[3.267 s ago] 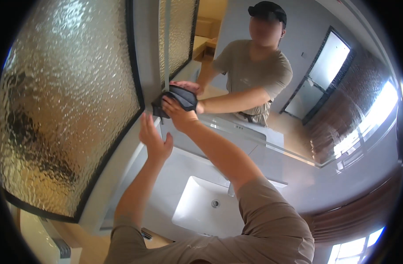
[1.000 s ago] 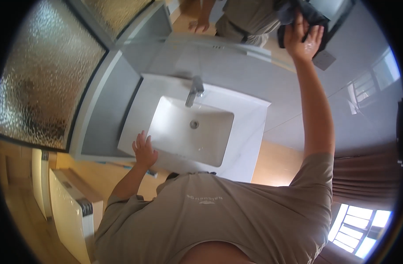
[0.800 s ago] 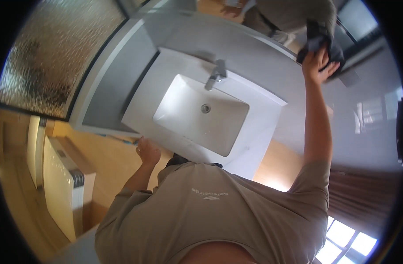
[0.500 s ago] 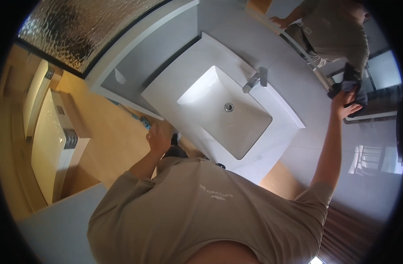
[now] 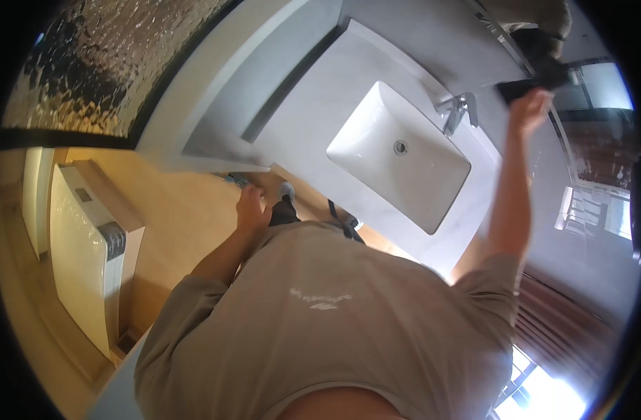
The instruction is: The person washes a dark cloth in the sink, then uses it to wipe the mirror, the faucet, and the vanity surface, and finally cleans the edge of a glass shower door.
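Observation:
My right arm reaches up at the right, and my right hand presses a dark cloth against the wall mirror. The hand is closed on the cloth and slightly blurred; a dark reflection merges with the cloth's far side. Low beside my body hangs my left hand, its fingers loosely bent and apart, with nothing visible in it. Between my arms lies a white sink basin set in a pale countertop, with a chrome faucet at its back edge.
A textured glass panel in a dark frame stands at the upper left. White-fronted boxy units are on the left above a tan floor. A teal object lies partly hidden beyond my left hand. Brown slats and a bright window are lower right.
My right hand has moved with the cloth along the mirror, toward the faucet side and farther up the picture. The view has shifted and turned. My left hand still hangs low.

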`<state>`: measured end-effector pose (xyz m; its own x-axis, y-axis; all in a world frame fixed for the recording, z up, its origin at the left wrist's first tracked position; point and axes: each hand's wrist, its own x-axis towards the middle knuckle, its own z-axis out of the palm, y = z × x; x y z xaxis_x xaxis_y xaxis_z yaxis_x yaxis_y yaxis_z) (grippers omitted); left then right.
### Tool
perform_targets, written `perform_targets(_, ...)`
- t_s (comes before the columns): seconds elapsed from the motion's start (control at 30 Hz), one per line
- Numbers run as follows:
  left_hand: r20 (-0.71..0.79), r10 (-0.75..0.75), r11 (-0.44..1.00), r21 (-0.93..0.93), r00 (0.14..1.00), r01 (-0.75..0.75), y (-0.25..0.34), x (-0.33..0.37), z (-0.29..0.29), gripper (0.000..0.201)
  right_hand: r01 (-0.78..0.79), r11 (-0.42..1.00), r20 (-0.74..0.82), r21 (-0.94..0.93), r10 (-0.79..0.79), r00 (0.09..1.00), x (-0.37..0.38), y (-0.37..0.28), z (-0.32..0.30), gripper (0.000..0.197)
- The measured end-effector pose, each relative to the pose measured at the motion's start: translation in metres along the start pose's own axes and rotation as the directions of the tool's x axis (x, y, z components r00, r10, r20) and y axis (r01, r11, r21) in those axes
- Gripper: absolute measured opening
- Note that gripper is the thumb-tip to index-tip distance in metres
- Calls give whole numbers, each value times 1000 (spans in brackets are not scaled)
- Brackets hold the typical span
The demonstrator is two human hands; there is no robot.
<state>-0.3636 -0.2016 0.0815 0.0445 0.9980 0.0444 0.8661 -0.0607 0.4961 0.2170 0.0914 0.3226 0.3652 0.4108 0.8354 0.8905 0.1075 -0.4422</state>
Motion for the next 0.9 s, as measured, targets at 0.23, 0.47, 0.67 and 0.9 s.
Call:
perform_targets(0.23, 116, -85, 995, -38, 990, 90, -63, -21, -54, 36, -849, 296, 556, 438, 652, 515, -190, -145, 116, 48)
perform_targets(0.47, 216, -79, 983, -145, 973, 112, -94, -41, -92, 30, -415, 900, 904, 137, 58, 424, -182, -186, 148, 47)
perform_targets(0.67, 535, 145, 967, -254, 833, -5, -98, -19, -87, 20, 385, 914, 940, 130, -237, 246, -299, -169, 184, 54)
perform_targets(0.9, 201, 339, 927, -239, 919, -290, -62, 28, -62, 30, 223, 963, 986, 152, -163, 35, -399, -282, 51, 62)
